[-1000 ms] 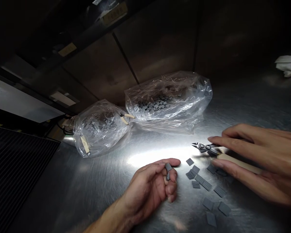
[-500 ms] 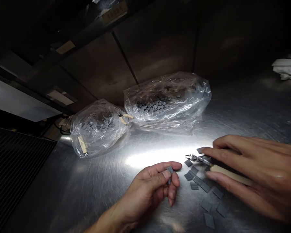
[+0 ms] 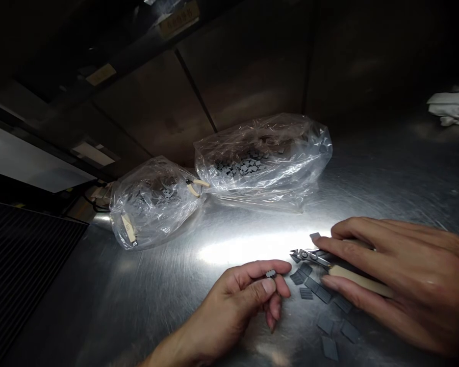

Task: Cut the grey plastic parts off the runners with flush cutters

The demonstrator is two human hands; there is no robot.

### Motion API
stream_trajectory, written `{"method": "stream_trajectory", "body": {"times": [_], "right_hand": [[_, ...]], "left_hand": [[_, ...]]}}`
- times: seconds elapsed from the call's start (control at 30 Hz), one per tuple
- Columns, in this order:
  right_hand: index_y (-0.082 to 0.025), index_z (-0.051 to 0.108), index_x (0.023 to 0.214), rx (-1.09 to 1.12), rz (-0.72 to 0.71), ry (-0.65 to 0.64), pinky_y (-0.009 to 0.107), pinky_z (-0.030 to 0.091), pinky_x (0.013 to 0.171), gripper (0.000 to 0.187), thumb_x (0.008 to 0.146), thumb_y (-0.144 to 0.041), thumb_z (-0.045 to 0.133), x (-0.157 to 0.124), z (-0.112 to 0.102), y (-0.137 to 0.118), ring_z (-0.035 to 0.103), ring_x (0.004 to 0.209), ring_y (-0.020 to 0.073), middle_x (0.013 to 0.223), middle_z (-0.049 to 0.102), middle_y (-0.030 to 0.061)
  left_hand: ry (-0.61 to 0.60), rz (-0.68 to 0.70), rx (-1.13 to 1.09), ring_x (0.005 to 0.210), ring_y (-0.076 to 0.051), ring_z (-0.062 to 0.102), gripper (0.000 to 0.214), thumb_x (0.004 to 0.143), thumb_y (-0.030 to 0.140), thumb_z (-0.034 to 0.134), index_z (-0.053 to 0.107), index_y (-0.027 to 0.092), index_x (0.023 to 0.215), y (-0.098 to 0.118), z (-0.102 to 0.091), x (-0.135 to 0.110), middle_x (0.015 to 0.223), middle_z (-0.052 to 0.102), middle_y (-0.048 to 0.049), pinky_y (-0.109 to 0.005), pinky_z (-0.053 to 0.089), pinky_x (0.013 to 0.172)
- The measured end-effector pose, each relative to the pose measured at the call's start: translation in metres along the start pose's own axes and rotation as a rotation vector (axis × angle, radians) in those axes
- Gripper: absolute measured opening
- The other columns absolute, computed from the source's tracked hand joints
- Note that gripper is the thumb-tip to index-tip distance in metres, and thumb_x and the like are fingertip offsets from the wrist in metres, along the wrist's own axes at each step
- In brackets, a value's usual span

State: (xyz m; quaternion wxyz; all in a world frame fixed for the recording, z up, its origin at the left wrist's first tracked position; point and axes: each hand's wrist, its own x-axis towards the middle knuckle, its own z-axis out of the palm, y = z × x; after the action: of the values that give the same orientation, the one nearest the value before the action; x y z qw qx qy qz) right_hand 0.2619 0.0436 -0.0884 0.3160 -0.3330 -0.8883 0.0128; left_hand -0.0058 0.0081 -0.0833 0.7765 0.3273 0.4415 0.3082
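Note:
Between thumb and fingers, my left hand pinches a small grey ridged piece, its notched edge turned up. My right hand is wrapped round side cutters with cream handles. Their jaws are slightly parted and point left, just right of my left fingertips, apart from the held piece. Several flat grey ridged pieces lie on the metal table below the cutters. One more grey piece shows by my right index fingertip.
Two clear plastic bags with grey pieces, a left bag and a larger right bag, lie at the back. Another cream-handled cutter rests on the left bag, near a cream-coloured tool. A white cloth sits far right.
The piece in my left hand has been turned so its notched edge shows. The cutters have shifted slightly left and down, over a loose piece.

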Motion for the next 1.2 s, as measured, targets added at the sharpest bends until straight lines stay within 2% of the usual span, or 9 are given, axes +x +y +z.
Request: {"method": "stream_trajectory", "body": {"times": [0.13,0.47,0.73,0.9,1.2], "right_hand": [[-0.024,0.064,0.129,-0.053,0.01,-0.082,0.033,0.053,0.075,0.031,0.103,-0.038,0.055,-0.0027,0.0036,-0.0024,0.068,0.09,0.0194,0.111,0.069,0.003],[-0.025,0.065,0.127,-0.021,0.027,-0.063,0.035,0.055,0.076,0.03,0.101,-0.038,0.055,-0.0009,0.0034,-0.004,0.069,0.09,0.0214,0.11,0.071,0.0035],[-0.024,0.063,0.129,-0.029,0.008,-0.072,0.034,0.055,0.077,0.03,0.102,-0.036,0.055,-0.0008,0.0024,-0.0047,0.068,0.092,0.0206,0.112,0.069,0.0042],[-0.021,0.063,0.127,-0.057,-0.022,-0.052,0.035,0.053,0.069,0.03,0.102,-0.035,0.053,-0.001,0.0023,-0.005,0.068,0.088,0.0215,0.108,0.069,0.0062],[-0.019,0.063,0.125,-0.055,-0.019,-0.065,0.036,0.053,0.07,0.029,0.103,-0.034,0.052,-0.0004,0.0035,-0.0046,0.067,0.087,0.0208,0.108,0.068,0.0064]], "left_hand": [[-0.01,0.001,0.022,0.068,-0.008,0.058,0.028,0.094,0.027,0.07,0.077,0.018,0.12,0.0001,0.0001,-0.0002,0.094,0.067,-0.0039,-0.024,0.046,0.067],[-0.063,0.029,-0.023,0.066,-0.008,0.056,0.022,0.098,0.029,0.065,0.074,0.016,0.114,0.0016,0.0005,-0.0018,0.094,0.068,-0.0052,-0.023,0.043,0.062],[-0.027,0.015,0.032,0.067,-0.007,0.054,0.023,0.096,0.033,0.068,0.073,0.017,0.112,0.0011,0.0007,-0.002,0.089,0.063,-0.0019,-0.023,0.042,0.063],[0.002,-0.014,0.024,0.065,-0.007,0.049,0.024,0.095,0.037,0.07,0.073,0.017,0.109,0.0011,0.002,-0.0031,0.082,0.057,0.0009,-0.023,0.04,0.062],[0.041,0.036,0.054,0.065,-0.01,0.041,0.026,0.096,0.041,0.067,0.07,0.016,0.103,-0.0002,0.0031,-0.0033,0.07,0.047,0.0037,-0.025,0.035,0.062]]}}
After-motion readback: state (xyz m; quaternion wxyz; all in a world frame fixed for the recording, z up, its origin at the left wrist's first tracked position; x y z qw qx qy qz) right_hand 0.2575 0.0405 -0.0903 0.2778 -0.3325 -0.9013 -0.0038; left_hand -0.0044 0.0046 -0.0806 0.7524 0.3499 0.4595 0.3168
